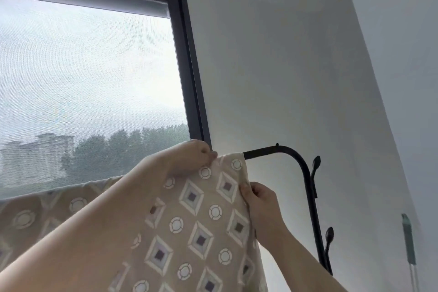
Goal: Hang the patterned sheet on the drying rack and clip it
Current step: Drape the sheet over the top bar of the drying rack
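Note:
The beige patterned sheet point(201, 227), printed with diamonds and circles, hangs over the top bar of the black drying rack point(305, 173) and drapes down toward me. My left hand point(192, 157) is raised at the top fold and pinches the sheet's upper edge on the bar. My right hand point(260, 199) pinches the sheet's right side edge a little lower. The bar's bare end curves down to the right of the cloth. No clip shows in either hand.
A large window point(90, 78) with a dark frame and a rolled blind fills the left. White walls meet in a corner at the right. Black hooks point(316, 163) stick out from the rack's upright. A grey-green pole point(408, 239) leans at the far right.

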